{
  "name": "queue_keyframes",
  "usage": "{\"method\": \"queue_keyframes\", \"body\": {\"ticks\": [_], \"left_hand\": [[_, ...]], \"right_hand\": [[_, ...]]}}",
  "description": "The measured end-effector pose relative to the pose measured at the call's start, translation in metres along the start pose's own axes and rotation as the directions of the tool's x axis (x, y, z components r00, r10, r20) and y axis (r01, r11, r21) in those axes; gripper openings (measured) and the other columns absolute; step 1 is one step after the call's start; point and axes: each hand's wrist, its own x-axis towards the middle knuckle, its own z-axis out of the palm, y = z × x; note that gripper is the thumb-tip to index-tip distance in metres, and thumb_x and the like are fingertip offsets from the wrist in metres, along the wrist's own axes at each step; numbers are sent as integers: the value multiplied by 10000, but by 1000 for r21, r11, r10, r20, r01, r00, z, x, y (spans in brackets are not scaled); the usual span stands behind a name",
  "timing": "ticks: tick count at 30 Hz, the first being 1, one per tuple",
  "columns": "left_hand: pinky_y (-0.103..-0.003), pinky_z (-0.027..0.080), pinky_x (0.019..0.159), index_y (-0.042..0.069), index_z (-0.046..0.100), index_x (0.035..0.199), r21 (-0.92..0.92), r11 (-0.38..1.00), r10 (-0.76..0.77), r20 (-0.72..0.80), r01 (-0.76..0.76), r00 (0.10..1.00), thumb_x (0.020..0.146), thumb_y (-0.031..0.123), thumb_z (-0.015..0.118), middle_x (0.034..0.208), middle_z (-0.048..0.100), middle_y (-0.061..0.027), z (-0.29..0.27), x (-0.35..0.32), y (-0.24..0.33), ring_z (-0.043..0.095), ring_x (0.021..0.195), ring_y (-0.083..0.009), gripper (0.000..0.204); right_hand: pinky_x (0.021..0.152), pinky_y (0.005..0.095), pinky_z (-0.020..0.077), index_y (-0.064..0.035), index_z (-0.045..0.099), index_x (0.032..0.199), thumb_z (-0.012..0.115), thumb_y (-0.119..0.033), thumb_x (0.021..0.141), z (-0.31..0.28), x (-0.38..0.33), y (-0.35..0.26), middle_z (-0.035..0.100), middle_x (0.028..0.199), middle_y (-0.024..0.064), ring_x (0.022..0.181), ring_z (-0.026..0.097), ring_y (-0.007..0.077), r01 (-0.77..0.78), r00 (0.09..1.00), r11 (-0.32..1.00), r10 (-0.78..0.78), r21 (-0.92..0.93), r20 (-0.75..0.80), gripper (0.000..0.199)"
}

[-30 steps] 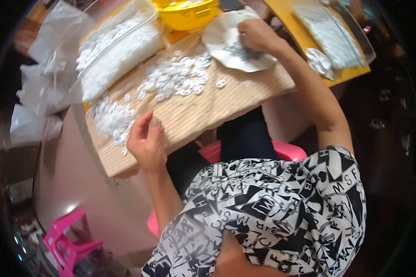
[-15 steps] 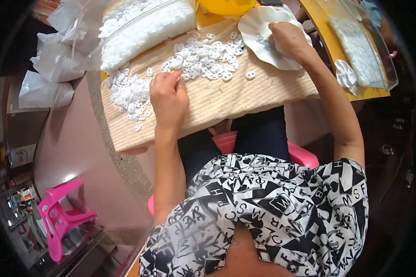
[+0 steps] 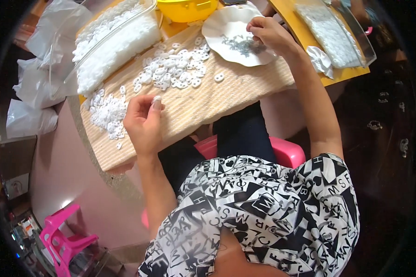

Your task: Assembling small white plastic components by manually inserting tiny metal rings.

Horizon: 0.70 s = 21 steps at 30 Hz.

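Note:
On the cloth-covered board my left hand pinches a small white plastic piece between thumb and fingertips. Just beyond it spreads a heap of white oval plastic pieces with two holes. Beside that hand, to the left, is a second pile of smaller white pieces. My right hand is over the right side of a white wavy-rimmed plate, fingers pinched together. Whatever is between them is too small to make out. Tiny grey metal-like bits lie on the plate.
Clear bins of white pieces stand at the far left and far right. A yellow bowl sits behind the board. Crumpled white paper lies right of my right forearm. White bags and a pink stool are at left.
My left hand has drawn back from the heap's edge, turned upward with a white piece in its fingertips. My right hand has lifted from the grey bits. The whole view has shifted.

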Motion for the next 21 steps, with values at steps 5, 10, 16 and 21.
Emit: {"method": "queue_keyframes", "body": {"ticks": [5,10,16,21], "left_hand": [[-179,406,548,0,568,835,-150,986,-66,59,74,996,766,11,591,710,569,-25,-3,-3,-14,507,605,-60,73],[-285,425,578,13,604,814,310,927,200,67,-211,977,686,-28,586,720,551,-90,5,6,-14,520,613,-188,135],[-368,408,684,42,631,777,523,754,421,79,-397,904,645,18,613,799,537,-122,16,25,-10,502,760,-282,136],[-362,394,668,58,629,740,546,673,461,219,-499,860,614,37,636,766,516,-109,36,30,-13,473,744,-272,129]], "right_hand": [[516,200,377,-8,528,758,478,-153,847,-1,-10,-4,510,642,17,568,474,75,-50,998,978,56,202,-24,177],[542,197,403,-19,534,789,490,-137,847,5,-28,-15,531,701,22,616,510,85,-69,993,960,91,271,-72,138],[568,198,442,3,547,865,532,-57,810,36,-63,-38,566,717,48,639,550,102,13,999,790,19,613,-46,82],[612,202,465,-1,561,894,541,-26,799,52,-87,-47,578,772,53,698,574,112,-55,998,628,15,776,59,100]]}}
